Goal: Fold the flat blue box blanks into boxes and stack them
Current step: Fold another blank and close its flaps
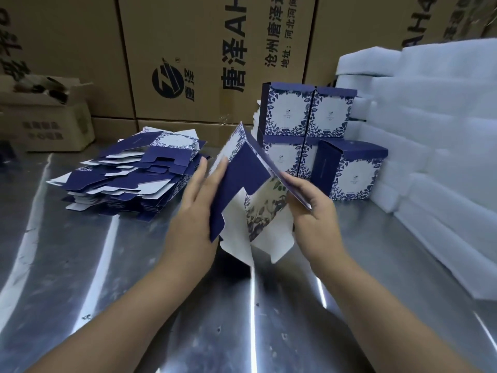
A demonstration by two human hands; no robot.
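Note:
A half-opened blue and white box blank point(243, 179) stands between my hands above the steel table point(134, 292), its white flaps hanging down. My left hand point(193, 208) presses flat against the blank's left blue panel with straight fingers. My right hand point(314, 211) grips the right panel's edge, thumb on top. A pile of flat blue blanks point(134, 173) lies to the left. Folded boxes point(309, 117) with floral print stand stacked in two layers behind, and one more folded box point(349, 170) stands in front of them on the right.
White foam sheets point(430, 130) are piled along the right side. Large brown cartons point(201, 57) form a wall at the back. A small open carton point(48, 117) sits at the back left.

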